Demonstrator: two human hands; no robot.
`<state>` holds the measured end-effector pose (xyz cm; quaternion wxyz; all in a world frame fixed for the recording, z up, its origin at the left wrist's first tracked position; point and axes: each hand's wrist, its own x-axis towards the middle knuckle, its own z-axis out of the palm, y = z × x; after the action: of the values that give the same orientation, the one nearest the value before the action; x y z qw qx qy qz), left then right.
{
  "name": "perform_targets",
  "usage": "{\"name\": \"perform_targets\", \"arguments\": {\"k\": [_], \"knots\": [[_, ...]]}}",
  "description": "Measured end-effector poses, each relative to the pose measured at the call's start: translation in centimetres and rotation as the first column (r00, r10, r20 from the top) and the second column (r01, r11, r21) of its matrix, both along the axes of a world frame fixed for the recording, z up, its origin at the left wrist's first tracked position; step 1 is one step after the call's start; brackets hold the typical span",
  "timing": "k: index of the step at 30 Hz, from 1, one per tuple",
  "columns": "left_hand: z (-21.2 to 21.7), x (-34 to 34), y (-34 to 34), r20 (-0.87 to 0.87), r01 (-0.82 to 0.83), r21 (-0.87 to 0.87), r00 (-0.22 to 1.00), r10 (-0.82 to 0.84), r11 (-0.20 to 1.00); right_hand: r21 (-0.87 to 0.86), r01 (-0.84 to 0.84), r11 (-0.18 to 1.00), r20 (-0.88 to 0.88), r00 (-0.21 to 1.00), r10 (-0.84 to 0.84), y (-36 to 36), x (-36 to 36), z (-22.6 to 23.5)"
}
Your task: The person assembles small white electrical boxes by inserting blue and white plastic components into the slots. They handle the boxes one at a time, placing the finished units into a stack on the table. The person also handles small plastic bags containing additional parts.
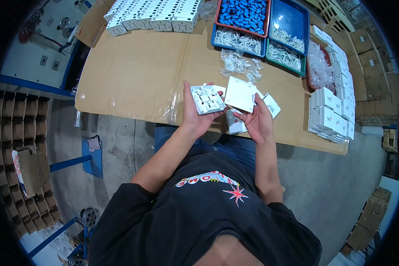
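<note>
While the left hand (198,116) cups a grey switch module (207,99) with its back facing up, fingers curled under and gripping its edges, the right hand (256,120) pinches a white square cover plate (240,93) just beside that module, over the near edge of the cardboard-covered surface (137,71). Beyond the module sit blue trays (270,40) of small parts; to its right stand stacked white boxes (330,115).

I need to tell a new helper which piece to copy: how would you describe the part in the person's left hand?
Start at the cardboard-covered table and go to its near edge, where both hands work. The left hand holds a square grey-white plastic switch body, back side up. Unlike the plain flat white square cover plate at the right hand, it shows small raised parts inside a rim.
</note>
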<state>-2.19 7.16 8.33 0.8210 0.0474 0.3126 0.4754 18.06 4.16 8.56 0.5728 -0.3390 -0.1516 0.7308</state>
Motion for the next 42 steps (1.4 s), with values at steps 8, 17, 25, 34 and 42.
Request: {"name": "perform_targets", "arguments": {"k": [8, 17, 25, 34, 42], "knots": [[-0.4, -0.2, 0.0, -0.051, 0.125, 0.002, 0.991, -0.125, 0.992, 0.015, -0.05, 0.999, -0.032, 0.998, 0.051, 0.1, -0.1, -0.2], [-0.1, -0.4, -0.1, -0.042, 0.206, 0.013, 0.978, -0.205, 0.979, 0.051, 0.165, 0.985, 0.009, 0.986, -0.165, 0.2, -0.6, -0.5], [0.3, -0.6, -0.8, 0.186, 0.362, 0.007, 0.915, -0.357, 0.932, 0.445, -0.25, 0.86, 0.694, 0.703, -0.155, -0.4, -1.7, -0.2], [-0.3, -1.2, -1.0, 0.132, 0.284, -0.09, 0.954, -0.271, 0.955, 0.228, -0.781, 0.582, 0.966, 0.258, -0.032, -0.8, -1.0, 5.1], [0.6, -0.7, -1.1, 0.06, 0.328, 0.065, 0.941, -0.332, 0.942, 0.203, -0.683, 0.702, 0.916, 0.386, 0.111, -0.4, -2.2, 5.1]]}}
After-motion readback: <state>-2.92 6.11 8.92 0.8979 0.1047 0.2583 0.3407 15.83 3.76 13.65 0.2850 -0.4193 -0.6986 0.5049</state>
